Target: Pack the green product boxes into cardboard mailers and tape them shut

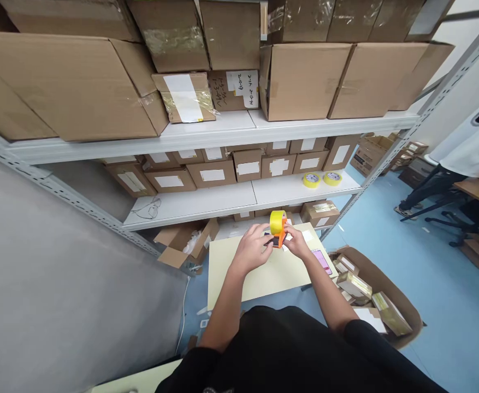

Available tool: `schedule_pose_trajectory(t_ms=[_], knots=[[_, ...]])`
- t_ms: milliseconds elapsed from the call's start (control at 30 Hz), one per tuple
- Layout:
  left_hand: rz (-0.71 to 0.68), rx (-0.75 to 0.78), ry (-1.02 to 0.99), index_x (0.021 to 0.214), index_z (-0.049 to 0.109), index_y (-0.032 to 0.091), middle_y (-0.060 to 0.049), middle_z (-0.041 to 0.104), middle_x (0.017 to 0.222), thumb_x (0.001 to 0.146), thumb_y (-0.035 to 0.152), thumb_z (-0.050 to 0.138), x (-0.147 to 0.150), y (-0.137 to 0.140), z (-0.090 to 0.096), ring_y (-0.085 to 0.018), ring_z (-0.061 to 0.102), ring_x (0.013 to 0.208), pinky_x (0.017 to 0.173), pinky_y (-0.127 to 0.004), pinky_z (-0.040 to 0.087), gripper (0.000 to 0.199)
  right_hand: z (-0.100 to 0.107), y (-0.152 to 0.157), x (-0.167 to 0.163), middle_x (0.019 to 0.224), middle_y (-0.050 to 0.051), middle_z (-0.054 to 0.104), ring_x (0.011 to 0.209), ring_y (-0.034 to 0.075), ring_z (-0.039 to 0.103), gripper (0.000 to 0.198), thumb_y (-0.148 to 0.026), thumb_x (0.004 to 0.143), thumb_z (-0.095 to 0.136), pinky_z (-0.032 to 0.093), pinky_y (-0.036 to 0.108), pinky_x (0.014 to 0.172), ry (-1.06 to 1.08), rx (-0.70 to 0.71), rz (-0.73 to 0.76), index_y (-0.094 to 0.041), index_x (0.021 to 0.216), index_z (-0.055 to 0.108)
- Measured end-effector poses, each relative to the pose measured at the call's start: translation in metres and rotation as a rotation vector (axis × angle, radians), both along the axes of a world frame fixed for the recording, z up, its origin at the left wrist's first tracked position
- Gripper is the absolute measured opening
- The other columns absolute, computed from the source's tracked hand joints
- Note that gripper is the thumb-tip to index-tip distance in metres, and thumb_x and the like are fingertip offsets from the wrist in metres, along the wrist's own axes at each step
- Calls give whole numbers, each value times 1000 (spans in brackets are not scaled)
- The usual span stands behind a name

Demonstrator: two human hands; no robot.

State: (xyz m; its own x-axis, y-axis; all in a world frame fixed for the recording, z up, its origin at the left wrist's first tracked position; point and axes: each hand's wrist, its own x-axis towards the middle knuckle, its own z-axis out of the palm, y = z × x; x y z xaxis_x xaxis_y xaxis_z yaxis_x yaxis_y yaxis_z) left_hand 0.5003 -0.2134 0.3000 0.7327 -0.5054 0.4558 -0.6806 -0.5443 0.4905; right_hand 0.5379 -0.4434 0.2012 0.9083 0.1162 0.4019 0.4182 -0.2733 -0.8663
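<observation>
An orange tape dispenser (pixel 281 240) with a roll of yellow tape (pixel 277 222) in it is held up over a pale yellow table (pixel 226 273). My right hand (pixel 295 241) grips its right side, fingers closed round the orange frame. On the other side my left hand (pixel 252 248) touches the dark lower part with its fingertips, the fingers bent and somewhat apart. Whether the left fingers take any of its weight is hard to see. A phone with a pink screen (pixel 321 262) lies on the table to the right.
Metal shelving (pixel 206 143) loaded with cardboard boxes (pixel 308 76) stands ahead. Two yellow tape rolls (pixel 311 180) sit on its middle shelf. An open carton (pixel 185 245) is at left, a large bin of small boxes (pixel 403 284) at right. Another person (pixel 468 147) stands far right.
</observation>
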Motion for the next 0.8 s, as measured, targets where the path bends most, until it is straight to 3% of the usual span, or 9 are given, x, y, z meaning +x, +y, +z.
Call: schedule_pose_trajectory(t_ms=[167, 400, 500, 633, 800], knots=[[4, -131, 8, 114, 81, 28, -8, 68, 134, 96, 23, 60, -1, 7, -5, -30, 59, 126, 111, -49, 52, 28, 4, 10, 0, 94, 4, 71, 97, 26, 65, 9, -34, 84, 73, 48, 45, 108, -41, -3, -7, -27, 82, 68], [-33, -203, 49, 103, 80, 27, -7, 74, 112, 97, 22, 59, 4, 22, -10, -26, 63, 117, 105, -45, 55, 23, -2, 14, 4, 97, 6, 74, 102, 29, 66, 14, -40, 82, 76, 47, 50, 113, 11, -62, -27, -27, 86, 72], [2, -231, 30, 107, 79, 27, -7, 74, 109, 97, 22, 59, 5, 29, -11, -25, 64, 114, 104, -43, 55, 23, -2, 11, 5, 98, 6, 75, 100, 28, 68, 15, -40, 82, 79, 43, 52, 117, -14, -93, -34, -27, 87, 73], [84, -182, -24, 112, 80, 26, -8, 70, 127, 97, 26, 64, 5, 36, -12, -27, 60, 123, 106, -45, 54, 22, 4, 11, 5, 101, 7, 75, 104, 29, 68, 14, -40, 85, 77, 43, 53, 117, -52, -122, -4, -27, 87, 73], [61, -67, -8, 117, 80, 28, -5, 62, 146, 98, 25, 62, 0, 36, -13, -29, 54, 133, 111, -50, 53, 26, 4, 16, 5, 102, 8, 75, 105, 28, 68, 13, -37, 89, 76, 50, 52, 111, -134, -156, 29, -25, 91, 70]])
